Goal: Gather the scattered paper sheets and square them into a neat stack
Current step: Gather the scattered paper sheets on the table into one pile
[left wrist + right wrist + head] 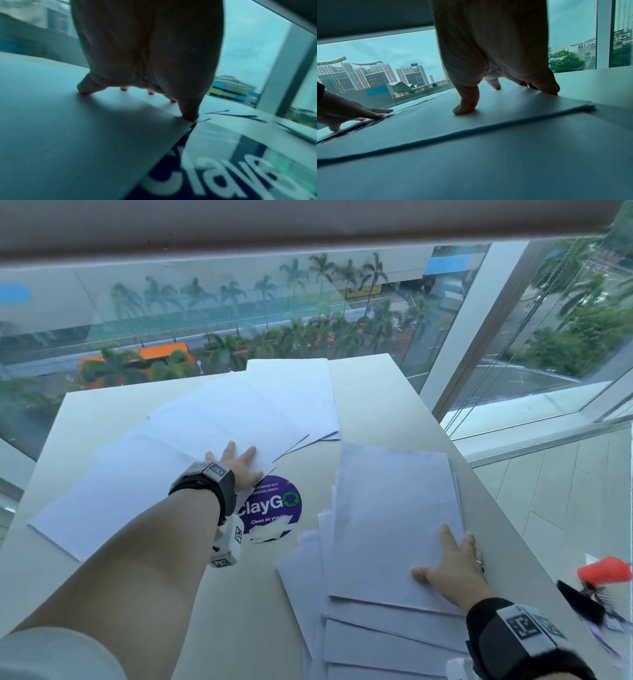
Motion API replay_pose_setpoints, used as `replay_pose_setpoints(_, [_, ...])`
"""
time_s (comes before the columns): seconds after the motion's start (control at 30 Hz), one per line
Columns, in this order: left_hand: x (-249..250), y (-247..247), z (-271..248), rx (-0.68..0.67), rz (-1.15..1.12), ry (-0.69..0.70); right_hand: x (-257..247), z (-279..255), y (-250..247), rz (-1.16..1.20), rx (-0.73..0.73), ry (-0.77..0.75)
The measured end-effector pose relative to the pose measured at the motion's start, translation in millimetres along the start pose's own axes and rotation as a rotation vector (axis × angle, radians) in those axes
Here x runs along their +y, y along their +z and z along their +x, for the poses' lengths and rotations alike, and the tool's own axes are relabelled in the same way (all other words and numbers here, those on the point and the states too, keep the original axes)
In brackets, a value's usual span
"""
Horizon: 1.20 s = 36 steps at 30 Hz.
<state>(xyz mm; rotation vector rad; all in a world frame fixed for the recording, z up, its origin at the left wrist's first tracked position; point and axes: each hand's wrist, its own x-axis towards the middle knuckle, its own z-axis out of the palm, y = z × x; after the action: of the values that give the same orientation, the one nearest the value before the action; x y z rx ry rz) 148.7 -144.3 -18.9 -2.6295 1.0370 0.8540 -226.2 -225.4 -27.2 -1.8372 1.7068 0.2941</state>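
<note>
Pale table [376,405] set against a glass window [171,313], street and palms below; round purple sticker [274,508] on the tabletop. Left hand [239,465] flat, fingers straight, pressing the fanned sheets [205,422], which spread under and beyond its fingertips, long axis slanting away to the right. Right hand [452,563] flat, fingers spread, pressing the loose pile [394,518], long axis running away past its fingertips, lower sheets skewed toward the thumb side.
</note>
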Motion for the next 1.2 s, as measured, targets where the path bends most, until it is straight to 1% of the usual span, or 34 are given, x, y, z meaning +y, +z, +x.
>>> replay_pose_setpoints(0.1, [-19.7, 7.1, -7.3, -0.006, -0.049, -0.085, -0.5, -0.2, 0.8, 0.003, 0.013, 0.001])
replay_pose_setpoints(0.27, [-48.8, 23.4, -25.2, -0.060, -0.162, -0.151, 0.4, -1.7, 3.2, 0.025, 0.042, -0.008])
replay_pose_setpoints(0.4, [-55.2, 33.0, -65.3, -0.106, -0.183, -0.266, 3.8, -5.7, 6.2, 0.000, 0.056, -0.024])
replay_pose_setpoints(0.53, [-55.5, 55.9, -109.8, -0.109, -0.168, -0.332, 10.6, -14.9, 7.0, -0.046, 0.042, -0.059])
replay_pose_setpoints(0.6, [-54.5, 67.5, -130.7, -0.098, -0.172, -0.330, 14.2, -19.2, 5.7, -0.060, 0.052, -0.076])
replay_pose_setpoints(0.67, [-53.2, 79.6, -149.2, -0.095, -0.158, -0.310, 18.1, -23.8, 3.0, -0.084, 0.070, -0.059])
replay_pose_setpoints(0.77, [-58.7, 92.3, -169.7, -0.026, -0.066, -0.276, 26.4, -27.2, -3.0, -0.097, 0.111, 0.058])
replay_pose_setpoints(0.83, [-74.9, 97.2, -174.1, 0.020, -0.067, -0.247, 31.6, -28.5, -6.3, -0.096, 0.122, 0.131])
replay_pose_setpoints(0.87, [-86.3, 99.0, -175.1, 0.021, -0.073, -0.227, 34.0, -28.7, -6.8, -0.099, 0.125, 0.157])
replay_pose_setpoints(1.0, [-128.7, 111.7, -176.2, -0.047, -0.040, -0.157, 37.6, -26.4, -4.6, -0.065, 0.123, 0.219])
replay_pose_setpoints(1.07, [-134.9, 119.9, -179.0, -0.049, -0.083, -0.147, 37.3, -23.4, -5.1, -0.038, 0.096, 0.214])
replay_pose_setpoints(1.2, [-125.6, 126.8, -182.9, -0.046, -0.094, -0.165, 34.3, -26.9, -8.6, -0.070, 0.032, 0.164])
